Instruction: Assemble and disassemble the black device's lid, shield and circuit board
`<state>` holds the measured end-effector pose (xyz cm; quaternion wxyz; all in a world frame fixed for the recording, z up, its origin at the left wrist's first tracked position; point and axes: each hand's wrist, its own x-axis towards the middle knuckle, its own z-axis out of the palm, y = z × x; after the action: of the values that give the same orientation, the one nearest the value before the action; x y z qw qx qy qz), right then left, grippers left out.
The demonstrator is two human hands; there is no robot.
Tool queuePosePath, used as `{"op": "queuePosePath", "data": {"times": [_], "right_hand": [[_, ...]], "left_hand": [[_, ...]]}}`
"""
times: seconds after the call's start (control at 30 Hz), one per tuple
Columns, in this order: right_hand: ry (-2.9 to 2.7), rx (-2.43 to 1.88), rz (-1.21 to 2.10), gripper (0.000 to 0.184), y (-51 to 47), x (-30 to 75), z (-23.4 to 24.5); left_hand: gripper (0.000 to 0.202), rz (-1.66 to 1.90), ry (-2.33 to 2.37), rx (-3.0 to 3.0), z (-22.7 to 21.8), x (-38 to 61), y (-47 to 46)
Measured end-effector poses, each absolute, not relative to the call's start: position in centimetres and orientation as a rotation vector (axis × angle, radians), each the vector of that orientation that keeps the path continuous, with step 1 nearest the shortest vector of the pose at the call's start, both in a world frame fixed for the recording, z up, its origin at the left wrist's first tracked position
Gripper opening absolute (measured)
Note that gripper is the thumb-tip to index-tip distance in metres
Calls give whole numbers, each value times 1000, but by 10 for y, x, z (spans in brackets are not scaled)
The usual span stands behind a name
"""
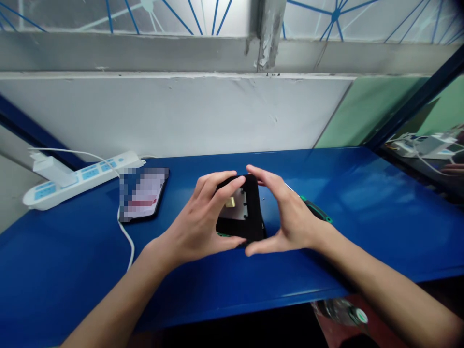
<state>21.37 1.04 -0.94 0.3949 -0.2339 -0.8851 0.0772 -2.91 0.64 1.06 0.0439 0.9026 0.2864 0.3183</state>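
A black square device housing (255, 208) with a silver metal plate (239, 207) and a small brass-coloured block (230, 202) is held just above the blue table. My left hand (197, 217) grips its left side, fingers over the top edge and thumb along the bottom. On the other side, my right hand (290, 212) has fingertips at the top edge and thumb at the lower corner, the palm apart from the housing. A bit of green shows under the lower left edge. Partly hidden behind my right hand lies a screwdriver with a black and green handle (317, 210).
A phone (145, 195) lies at the left on the blue table (203, 299), next to a white power strip (90, 174) with a plugged-in adapter and a white cable (126, 237). A wall rises behind. Below the front edge is a plastic bottle (340, 311).
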Motion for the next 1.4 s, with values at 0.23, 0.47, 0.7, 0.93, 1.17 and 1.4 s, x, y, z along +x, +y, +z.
{"op": "queuePosePath", "data": {"times": [0.23,0.47,0.7,0.93,1.17,1.4], "right_hand": [[-2315,-690,458,138,15,211,-17],[-2320,-631,590,138,20,209,-22],[-2264,-684,585,138,20,213,-20],[-2267,-826,529,138,23,224,-19],[-2321,-827,455,135,24,227,-15],[-2310,-843,430,136,25,229,-15]], "left_hand": [[126,1088,735,2280,6,-31,3],[115,1115,606,2272,1,-26,4],[112,1143,654,2237,5,-27,5],[113,1091,760,2280,3,-34,11],[119,989,820,2360,0,-41,16],[119,981,823,2439,0,-44,21]]}}
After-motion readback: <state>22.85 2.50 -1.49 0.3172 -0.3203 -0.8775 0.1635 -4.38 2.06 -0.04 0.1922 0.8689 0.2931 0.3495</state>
